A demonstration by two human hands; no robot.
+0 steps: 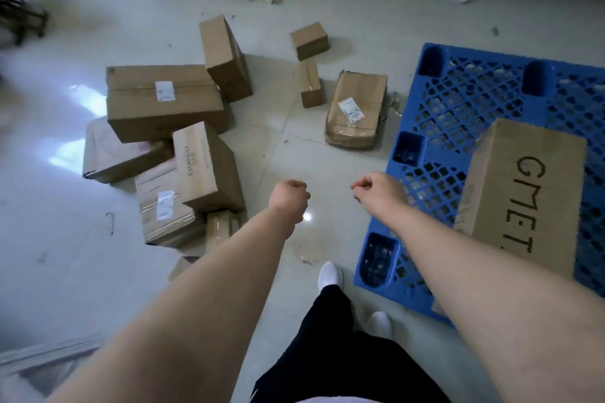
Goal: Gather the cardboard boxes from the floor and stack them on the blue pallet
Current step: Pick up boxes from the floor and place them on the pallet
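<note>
A pallet [458,127] is lying on the floor [294,154] at the right, with one long box [523,193] sitting on it. A pile of boxes [163,101] is lying at the left. Between them a squashed box [357,108] is lying, and a small box [309,40] and a thin box [311,84] are sitting behind it.

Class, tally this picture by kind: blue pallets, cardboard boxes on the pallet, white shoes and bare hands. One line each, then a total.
Blue pallets: 1
Cardboard boxes on the pallet: 1
White shoes: 2
Bare hands: 2, left hand and right hand
Total: 6
</note>
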